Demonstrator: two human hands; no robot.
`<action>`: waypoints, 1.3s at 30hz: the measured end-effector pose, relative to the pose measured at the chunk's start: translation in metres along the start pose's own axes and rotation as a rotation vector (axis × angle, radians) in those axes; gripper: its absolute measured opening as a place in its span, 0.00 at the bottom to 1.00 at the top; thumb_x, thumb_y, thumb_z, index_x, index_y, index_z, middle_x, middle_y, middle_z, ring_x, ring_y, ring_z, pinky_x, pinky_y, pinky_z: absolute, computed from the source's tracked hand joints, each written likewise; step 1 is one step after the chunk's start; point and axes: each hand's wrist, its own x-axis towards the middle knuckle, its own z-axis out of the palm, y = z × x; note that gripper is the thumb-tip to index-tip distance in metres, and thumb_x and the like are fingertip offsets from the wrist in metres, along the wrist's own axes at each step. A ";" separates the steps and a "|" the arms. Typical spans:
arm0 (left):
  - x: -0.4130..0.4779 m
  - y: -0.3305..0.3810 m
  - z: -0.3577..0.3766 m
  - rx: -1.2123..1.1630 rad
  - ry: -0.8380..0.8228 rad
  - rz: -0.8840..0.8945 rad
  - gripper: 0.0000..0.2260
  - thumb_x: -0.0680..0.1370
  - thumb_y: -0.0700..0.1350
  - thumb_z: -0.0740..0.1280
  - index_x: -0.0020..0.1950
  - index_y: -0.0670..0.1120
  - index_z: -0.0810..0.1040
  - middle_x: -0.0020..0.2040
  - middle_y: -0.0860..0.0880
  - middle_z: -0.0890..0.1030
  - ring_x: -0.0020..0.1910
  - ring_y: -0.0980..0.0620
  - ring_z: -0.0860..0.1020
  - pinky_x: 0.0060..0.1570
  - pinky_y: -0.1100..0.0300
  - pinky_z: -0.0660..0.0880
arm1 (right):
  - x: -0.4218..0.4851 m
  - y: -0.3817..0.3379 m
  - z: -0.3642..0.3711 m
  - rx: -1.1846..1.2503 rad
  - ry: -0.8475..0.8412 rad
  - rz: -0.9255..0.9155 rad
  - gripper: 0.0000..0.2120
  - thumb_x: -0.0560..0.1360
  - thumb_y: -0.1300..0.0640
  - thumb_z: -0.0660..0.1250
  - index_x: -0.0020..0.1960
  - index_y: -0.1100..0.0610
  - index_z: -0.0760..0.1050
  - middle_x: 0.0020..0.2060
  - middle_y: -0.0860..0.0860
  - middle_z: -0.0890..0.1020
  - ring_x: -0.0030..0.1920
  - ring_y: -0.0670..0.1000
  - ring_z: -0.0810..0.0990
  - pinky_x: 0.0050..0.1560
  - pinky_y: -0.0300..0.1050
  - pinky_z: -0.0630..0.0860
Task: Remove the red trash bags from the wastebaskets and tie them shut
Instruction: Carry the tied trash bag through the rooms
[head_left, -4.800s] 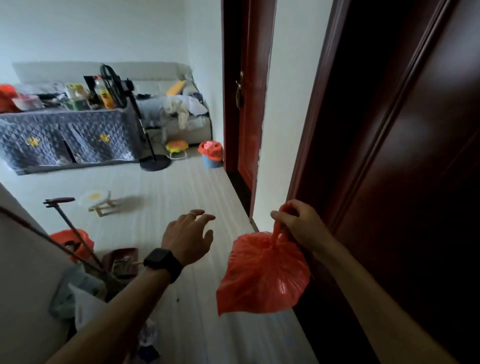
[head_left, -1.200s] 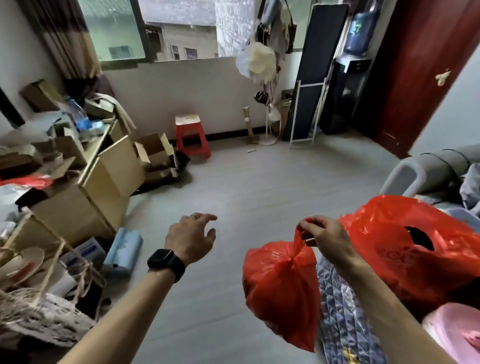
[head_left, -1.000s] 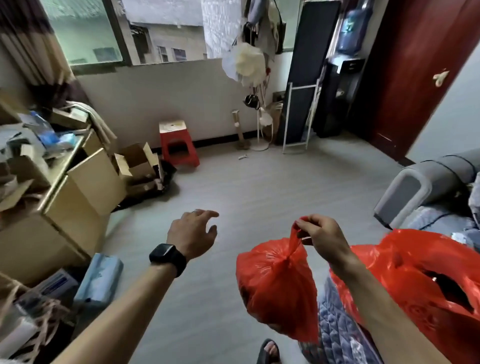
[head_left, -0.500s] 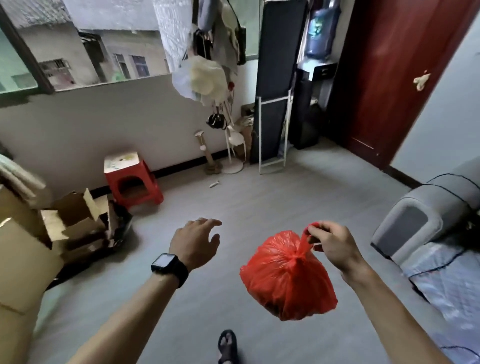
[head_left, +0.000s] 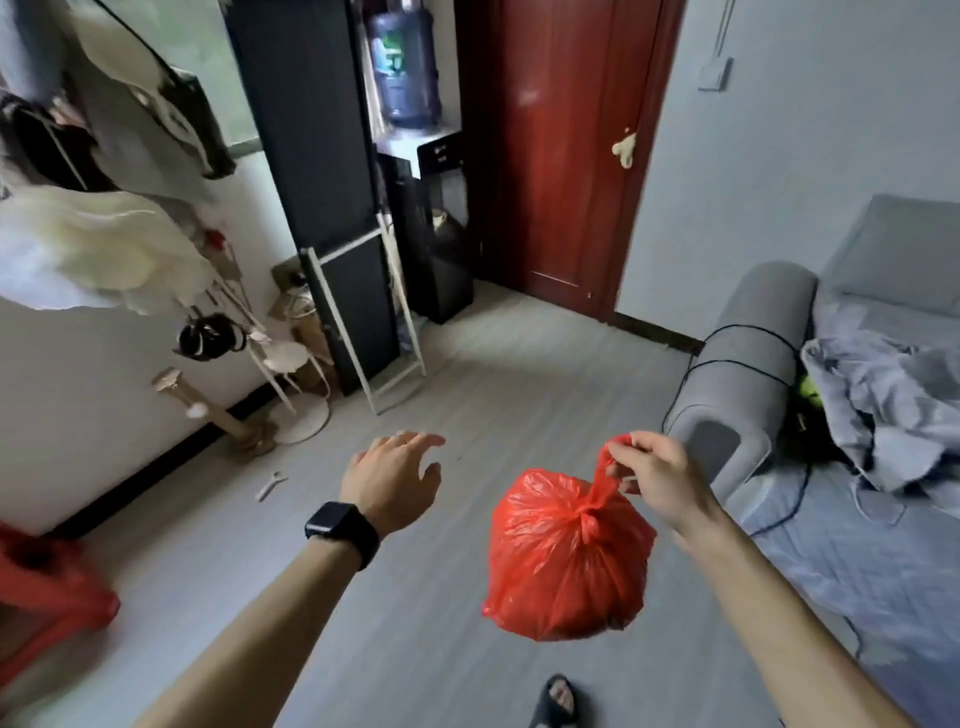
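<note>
The grey upholstered sofa (head_left: 743, 364) fills the right side, its rounded arm nearest the hands. Just left of that arm, clear of the floor, hangs the bulging red plastic trash bag (head_left: 566, 561), knotted at the neck. The right hand (head_left: 660, 478) pinches the bag's twisted top. The left hand (head_left: 389, 478), further left of the sofa, is spread and holds nothing. Carrying it well likely means gripping above the knot and keeping the bag from brushing the sofa.
</note>
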 end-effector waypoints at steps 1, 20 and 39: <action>0.030 0.004 0.004 0.006 -0.007 0.021 0.17 0.79 0.55 0.59 0.69 0.60 0.70 0.67 0.55 0.76 0.65 0.48 0.73 0.61 0.51 0.72 | 0.025 -0.001 -0.001 -0.002 0.019 0.007 0.13 0.76 0.60 0.67 0.33 0.55 0.77 0.29 0.52 0.78 0.34 0.53 0.74 0.37 0.47 0.70; 0.607 0.131 0.046 -0.016 -0.097 0.254 0.18 0.78 0.52 0.58 0.68 0.60 0.71 0.65 0.55 0.77 0.64 0.48 0.73 0.58 0.53 0.71 | 0.516 -0.070 -0.125 0.001 0.279 0.124 0.10 0.76 0.60 0.68 0.37 0.62 0.80 0.32 0.53 0.81 0.38 0.51 0.79 0.40 0.47 0.75; 1.085 0.313 0.130 -0.037 -0.300 0.533 0.19 0.79 0.53 0.58 0.70 0.58 0.70 0.69 0.53 0.74 0.68 0.50 0.69 0.67 0.52 0.64 | 0.940 -0.067 -0.279 0.205 0.569 0.365 0.07 0.76 0.64 0.67 0.40 0.57 0.78 0.30 0.54 0.79 0.33 0.54 0.75 0.30 0.43 0.68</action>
